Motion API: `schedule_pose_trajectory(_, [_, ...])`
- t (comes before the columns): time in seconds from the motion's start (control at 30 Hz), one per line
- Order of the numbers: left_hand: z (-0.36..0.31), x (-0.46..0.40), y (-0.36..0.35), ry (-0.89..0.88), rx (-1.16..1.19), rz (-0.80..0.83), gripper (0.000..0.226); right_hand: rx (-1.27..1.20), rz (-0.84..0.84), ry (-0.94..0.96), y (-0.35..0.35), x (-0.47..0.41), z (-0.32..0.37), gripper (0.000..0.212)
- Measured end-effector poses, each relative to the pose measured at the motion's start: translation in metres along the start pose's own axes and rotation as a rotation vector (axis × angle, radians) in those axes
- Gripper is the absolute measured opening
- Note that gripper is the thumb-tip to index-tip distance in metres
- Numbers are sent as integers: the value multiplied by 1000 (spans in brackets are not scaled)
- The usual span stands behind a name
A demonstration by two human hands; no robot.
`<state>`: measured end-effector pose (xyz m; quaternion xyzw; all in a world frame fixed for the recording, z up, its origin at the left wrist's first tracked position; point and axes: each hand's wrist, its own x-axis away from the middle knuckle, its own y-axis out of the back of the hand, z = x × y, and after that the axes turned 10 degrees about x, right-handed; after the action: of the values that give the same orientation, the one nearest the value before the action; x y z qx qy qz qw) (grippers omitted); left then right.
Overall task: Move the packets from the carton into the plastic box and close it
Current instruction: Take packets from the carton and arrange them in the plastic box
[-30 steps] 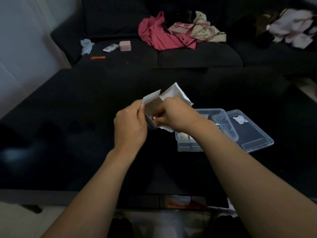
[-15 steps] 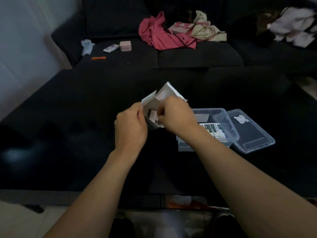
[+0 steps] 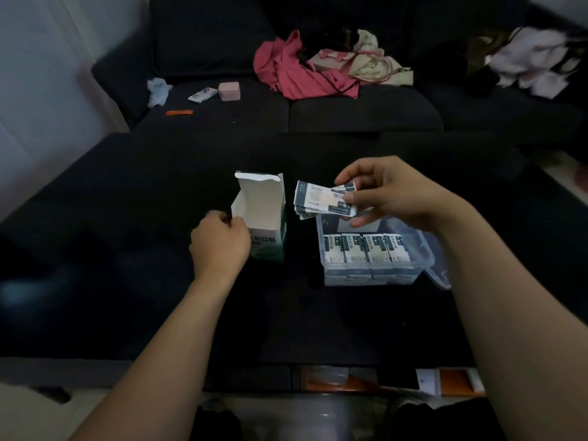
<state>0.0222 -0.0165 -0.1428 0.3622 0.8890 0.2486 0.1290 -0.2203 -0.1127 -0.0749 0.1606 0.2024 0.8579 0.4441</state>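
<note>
Packets point(image 3: 366, 252) already stand in a neat row inside the clear plastic box point(image 3: 423, 259), right of centre on the dark table point(image 3: 127, 249), as we work through the transfer. Our right hand point(image 3: 388, 195) hovers just above the box's far end, thumb and fingers pinching a fresh sheaf of packets point(image 3: 318, 200) fanned toward the middle of the frame. Left of the box, and apart from it, the carton point(image 3: 264, 224) stands upright with its top flap raised; our left hand point(image 3: 219, 246) curls round its near-left side, steadying it.

The step in hand, as we read it, is the carry from carton to box. The next move calls for lowering the sheaf into the open space behind the standing row, squaring the fanned edges first so they slip in without catching on the rim. Whether more packets remain in the carton we cannot tell, since its interior shows only white walls from this angle. The lid point(image 3: 440, 276) appears to be the clear edge showing past the box's right side, mostly hidden behind our forearm, so closing is not yet done.

Beyond the table, along the top of the frame, a dark sofa point(image 3: 366, 116) carries a heap of pink cloth point(image 3: 286, 74), a small pink block point(image 3: 228, 90) and an orange stick point(image 3: 179, 112) at upper left.
</note>
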Motion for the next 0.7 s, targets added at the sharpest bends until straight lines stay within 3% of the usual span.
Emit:
schedule_pose_trajectory(0.03, [-2, 3, 2, -72, 39, -86, 31, 36, 12, -5, 2, 1, -2, 21])
schedule_pose_trajectory(0.1, [-13, 16, 6, -456, 199, -241, 30, 100, 64, 18, 3, 4, -2, 19])
schedule_pose_trajectory(0.17, [-24, 34, 4, -700, 350, -132, 23, 123, 134, 62, 1, 6, 1, 18])
schedule_pose_trajectory(0.23, [-37, 52, -2, -547, 490, 156, 31, 132, 173, 99, -4, 7, 6, 17])
schedule_pose_trajectory(0.33, [-50, 62, -7, 30, 647, 551, 47, 187, 188, 143, -7, 6, 11, 16])
schedule_pose_trajectory(0.4, [-55, 60, -5, 302, 770, 776, 52, 263, 172, 153, -8, 4, 11, 17])
schedule_pose_trajectory(0.47, [-55, 57, -5, 392, 820, 856, 51, 294, 141, 161, -9, 2, 9, 19])
schedule_pose_trajectory(0.7, [-55, 52, -19, 453, 895, 849, 35, 194, -47, 130, -12, -5, -4, 30])
